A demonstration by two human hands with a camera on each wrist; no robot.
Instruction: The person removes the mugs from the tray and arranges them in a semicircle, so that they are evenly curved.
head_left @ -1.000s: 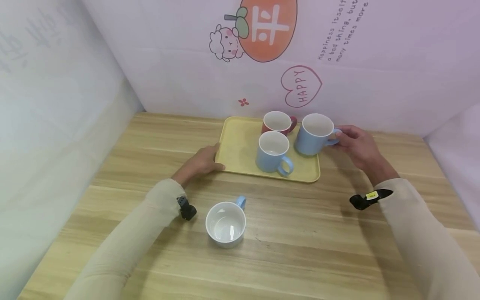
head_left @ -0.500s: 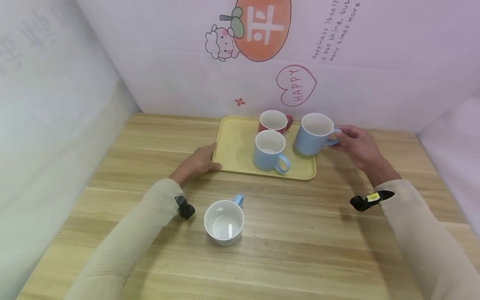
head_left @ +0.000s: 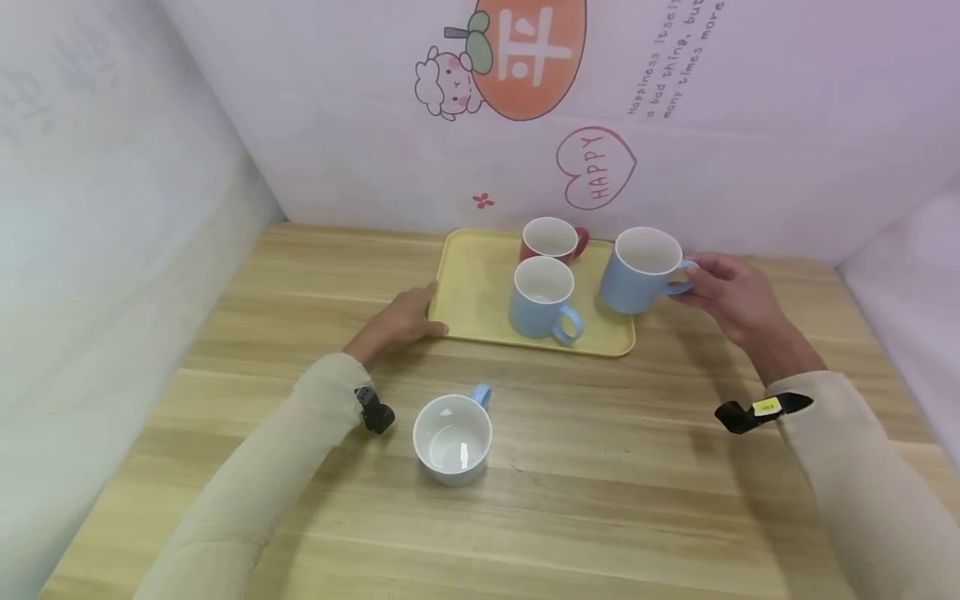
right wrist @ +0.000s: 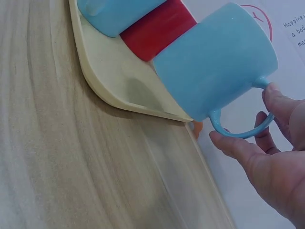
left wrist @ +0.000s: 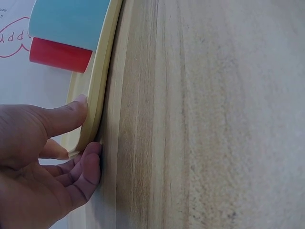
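Note:
My right hand (head_left: 738, 300) pinches the handle of a light blue mug (right wrist: 217, 59), held at the right edge of the yellow tray (head_left: 474, 287). In the right wrist view this mug looks lifted, its base near the tray's rim. My left hand (head_left: 401, 321) grips the tray's left end, thumb over the rim and fingers curled at its outer side, as the left wrist view shows. Upright on the tray stand a second light blue mug (head_left: 534, 315) and, behind it, a red mug (head_left: 551, 240) with a white inside, partly hidden.
Another light blue mug (head_left: 452, 442) stands on the wooden table (head_left: 600, 500) in front of the tray, its handle pointing away to the right. A white printed sheet (head_left: 360, 133) rises behind the tray, and white sheets hang at both sides.
My right hand has shifted a little to the right with the blue mug, away from the other mugs on the tray. The left hand has kept its grip on the tray.

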